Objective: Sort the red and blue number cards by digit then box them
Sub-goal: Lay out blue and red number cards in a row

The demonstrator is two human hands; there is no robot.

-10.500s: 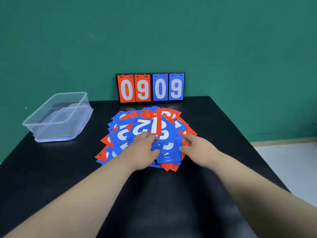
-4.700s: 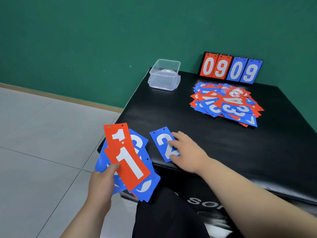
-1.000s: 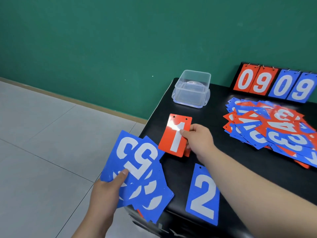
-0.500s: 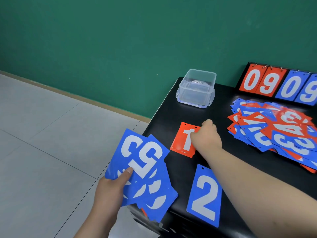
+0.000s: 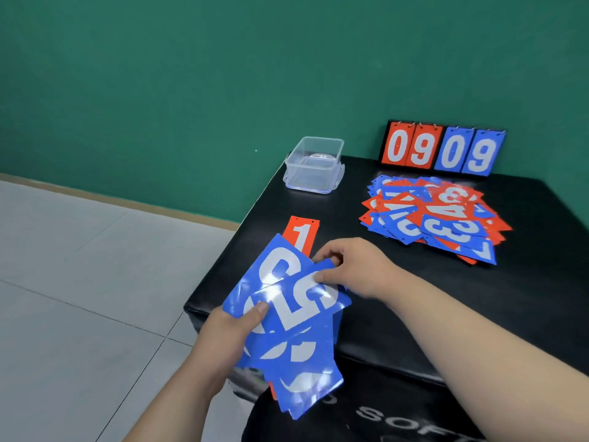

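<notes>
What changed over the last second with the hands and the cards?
The right hand let go of the red 1 card, now flat on the table, and moved back to pinch the top blue card of the fan. The left hand still grips that fan. The loose pile, clear box and scoreboard stayed put.

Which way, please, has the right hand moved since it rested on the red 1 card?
Yes: the right hand has left the red 1 card and drawn back toward the person to pinch the blue cards in the left hand.
</notes>
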